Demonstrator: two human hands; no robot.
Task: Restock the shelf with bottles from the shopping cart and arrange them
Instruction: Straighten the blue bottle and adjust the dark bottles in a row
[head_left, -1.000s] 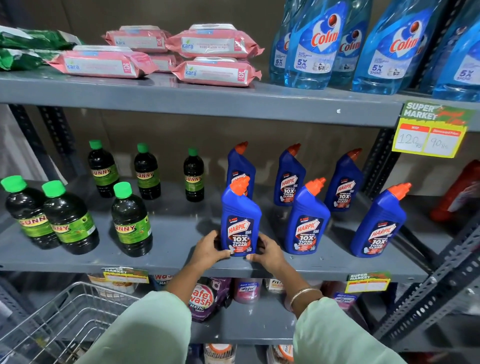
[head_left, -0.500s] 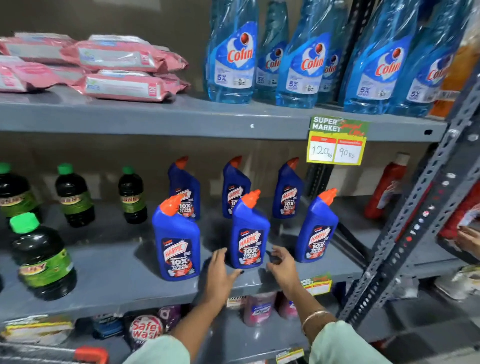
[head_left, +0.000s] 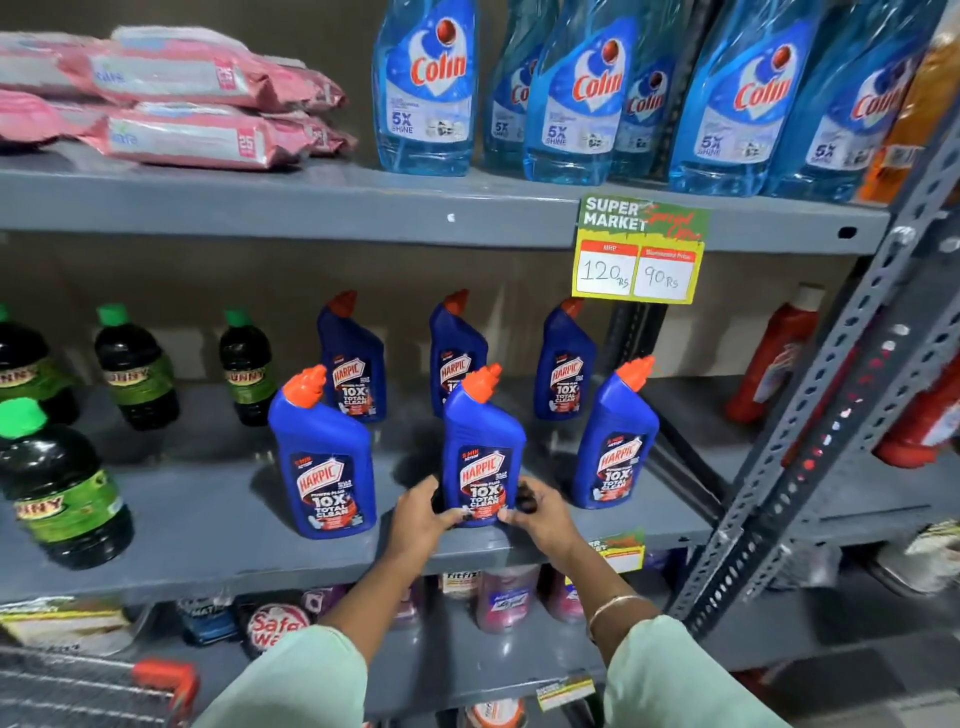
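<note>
In the head view, both hands grasp the middle front Harpic bottle (head_left: 480, 457) at its base: the left hand (head_left: 422, 519) wraps the lower left side and the right hand (head_left: 540, 512) the lower right side, with the fingers curled on the label. This bottle is of smooth blue plastic with an angled orange cap, and it stands upright near the front edge of the grey metal shelf (head_left: 208, 525). To the left of it stands another front Harpic bottle (head_left: 323, 457), apart from it, and to the right a third one (head_left: 618, 441); behind it three more Harpic bottles (head_left: 457, 358) form a back row. Far left of the held bottle are dark round bottles with green caps (head_left: 57, 493), partly cut off by the picture edge. Above it, on the upper shelf, are clear blue Colin bottles (head_left: 426, 88) and soft pink packs (head_left: 192, 140), and a price tag (head_left: 639, 249) hangs from that shelf's edge. Below and to the left of it, the shopping cart (head_left: 93, 686) is blurred and only partly visible. There is bare shelf surface between the front bottles. The products on the lower shelf are hard to read.
</note>
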